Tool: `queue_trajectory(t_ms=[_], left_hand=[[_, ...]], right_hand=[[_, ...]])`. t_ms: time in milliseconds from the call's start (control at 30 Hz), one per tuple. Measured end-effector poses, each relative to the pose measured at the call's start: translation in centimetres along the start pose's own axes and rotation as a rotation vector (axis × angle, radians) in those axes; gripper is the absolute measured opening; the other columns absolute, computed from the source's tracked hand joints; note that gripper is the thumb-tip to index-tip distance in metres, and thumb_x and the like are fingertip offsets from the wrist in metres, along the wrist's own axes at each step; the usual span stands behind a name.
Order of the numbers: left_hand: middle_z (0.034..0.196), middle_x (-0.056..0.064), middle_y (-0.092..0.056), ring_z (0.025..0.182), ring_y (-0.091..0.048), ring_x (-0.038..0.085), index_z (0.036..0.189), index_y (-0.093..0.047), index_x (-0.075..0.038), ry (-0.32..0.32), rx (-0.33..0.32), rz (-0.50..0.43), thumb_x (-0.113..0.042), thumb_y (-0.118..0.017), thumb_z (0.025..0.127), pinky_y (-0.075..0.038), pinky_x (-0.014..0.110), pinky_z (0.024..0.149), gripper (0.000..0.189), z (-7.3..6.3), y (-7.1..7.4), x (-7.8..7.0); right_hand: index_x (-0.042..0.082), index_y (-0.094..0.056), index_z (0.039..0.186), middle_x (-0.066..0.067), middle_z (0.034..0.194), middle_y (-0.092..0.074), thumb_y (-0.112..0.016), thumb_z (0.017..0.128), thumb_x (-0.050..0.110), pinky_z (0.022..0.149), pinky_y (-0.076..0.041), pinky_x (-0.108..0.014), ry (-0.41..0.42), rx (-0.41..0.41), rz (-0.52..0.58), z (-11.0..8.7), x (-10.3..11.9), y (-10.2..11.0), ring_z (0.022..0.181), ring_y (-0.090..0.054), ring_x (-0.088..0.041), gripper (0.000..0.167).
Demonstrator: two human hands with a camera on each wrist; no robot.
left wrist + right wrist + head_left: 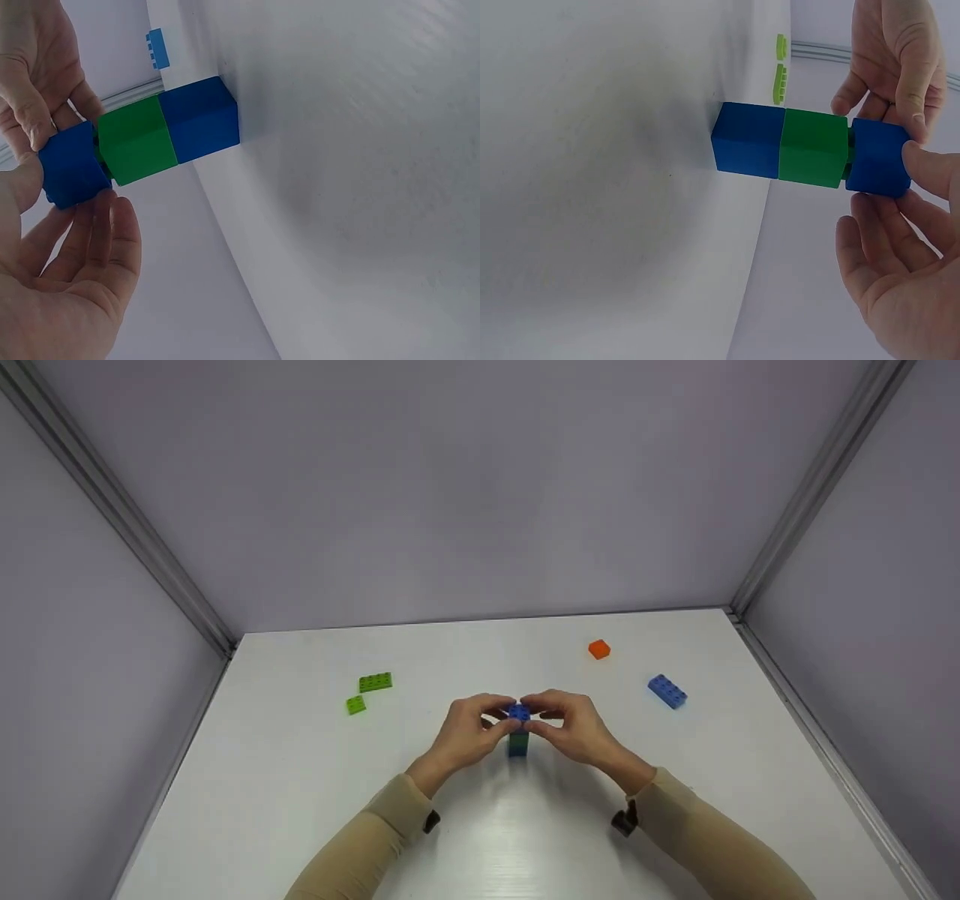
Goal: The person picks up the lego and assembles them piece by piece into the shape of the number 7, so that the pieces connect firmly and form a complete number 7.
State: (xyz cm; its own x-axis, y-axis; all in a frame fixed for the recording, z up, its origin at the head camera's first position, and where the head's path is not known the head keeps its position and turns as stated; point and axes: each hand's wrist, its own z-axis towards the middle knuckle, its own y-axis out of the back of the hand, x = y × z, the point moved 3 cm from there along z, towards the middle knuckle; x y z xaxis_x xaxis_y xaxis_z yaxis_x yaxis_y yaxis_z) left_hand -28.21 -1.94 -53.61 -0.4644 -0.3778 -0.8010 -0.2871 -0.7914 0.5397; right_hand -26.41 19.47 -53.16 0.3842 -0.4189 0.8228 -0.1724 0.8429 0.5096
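Note:
A small tower stands near the middle of the table (300, 780): a blue block (201, 116) at the bottom, a green block (139, 139) fitted on it, and a second blue block (73, 165) on top. Between the top block and the green one a narrow gap shows, with green studs visible in it. My left hand (466, 731) pinches the top block from the left, thumb at the near side and fingers behind. From the right, my right hand (574, 727) pinches that same block, thumb and fingertips at its sides. Both hands are above the green block.
Two flat light-green bricks (375, 682) lie at the back left, the smaller one (356, 705) nearer me. An orange block (599, 649) sits at the back right, with a long blue brick (667, 691) to its right. Grey walls (480, 510) enclose the table's back and sides.

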Motion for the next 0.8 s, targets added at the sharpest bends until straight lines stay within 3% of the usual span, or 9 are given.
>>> queue_trajectory(t_ms=[200, 500, 700, 800], left_hand=[[0.123, 0.011, -0.084, 0.110, -0.082, 0.026, 0.130, -0.081, -0.006, 0.010, -0.014, -0.024, -0.021, -0.082, 0.105, -0.069, 0.030, 0.086, 0.029, 0.27, -0.18, 0.03], [0.121, 0.006, -0.085, 0.109, -0.082, 0.022, 0.126, -0.085, -0.011, 0.087, 0.017, -0.048, -0.021, -0.084, 0.103, -0.069, 0.030, 0.087, 0.025, 0.85, -0.33, 0.14], [0.116, 0.004, -0.085, 0.106, -0.080, 0.019, 0.120, -0.083, -0.012, 0.101, 0.016, -0.033, -0.019, -0.082, 0.104, -0.066, 0.028, 0.084, 0.017, 0.60, -0.20, 0.06], [0.116, 0.003, -0.085, 0.107, -0.079, 0.018, 0.120, -0.082, -0.013, 0.099, 0.018, -0.019, -0.020, -0.082, 0.105, -0.066, 0.028, 0.085, 0.016, 0.62, -0.06, -0.13]], right_hand=[[0.002, -0.079, 0.137, -0.016, 0.129, -0.082, -0.082, 0.102, 0.005, 0.104, -0.066, -0.057, 0.026, 0.018, -0.022, 0.14, -0.14, 0.07, 0.120, -0.079, -0.039, 0.035], [0.000, -0.079, 0.137, -0.016, 0.128, -0.081, -0.080, 0.102, 0.002, 0.101, -0.069, -0.044, 0.033, 0.004, -0.045, -0.06, -0.36, 0.17, 0.119, -0.080, -0.036, 0.035], [-0.002, -0.076, 0.140, -0.018, 0.130, -0.081, -0.079, 0.105, 0.005, 0.101, -0.067, -0.055, 0.082, 0.033, -0.096, -0.03, -0.06, -0.25, 0.120, -0.080, -0.039, 0.037], [-0.001, -0.077, 0.140, -0.017, 0.130, -0.081, -0.079, 0.105, 0.007, 0.101, -0.067, -0.055, 0.088, 0.030, -0.093, 0.01, -0.02, -0.20, 0.119, -0.080, -0.039, 0.036]])
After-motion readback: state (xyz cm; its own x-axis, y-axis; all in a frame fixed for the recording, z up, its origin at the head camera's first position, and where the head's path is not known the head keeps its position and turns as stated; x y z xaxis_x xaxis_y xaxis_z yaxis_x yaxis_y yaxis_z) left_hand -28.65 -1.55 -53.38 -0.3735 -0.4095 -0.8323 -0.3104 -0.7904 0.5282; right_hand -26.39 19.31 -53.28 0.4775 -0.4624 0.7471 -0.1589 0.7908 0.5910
